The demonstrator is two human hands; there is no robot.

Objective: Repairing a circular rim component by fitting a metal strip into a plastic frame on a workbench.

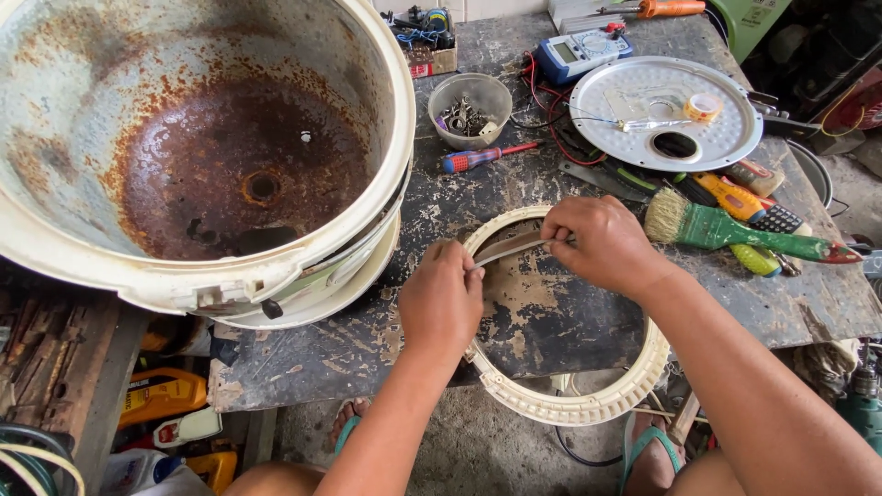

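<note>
Both forearms reach in from below, the left hand (441, 303) knuckles-up and pinched on one end of a thin metal strip (508, 247), the right hand (602, 243) curled over and gripping the other end. The strip spans a cream plastic ring (588, 404) lying under both hands (half off the worn table (542, 321)). A rusty pot shell (193, 147) sits left of the left hand, a green brush (735, 230) just right of the right.

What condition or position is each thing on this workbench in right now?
Left hand: gripping the strip's near end.
Right hand: pinching the metal strip.
Plastic ring: flat, overhanging the table edge.
Cooker shell: tipped, rusty inside.
Bowl: upright, holding small parts.
Paintbrush: lying flat.
</note>
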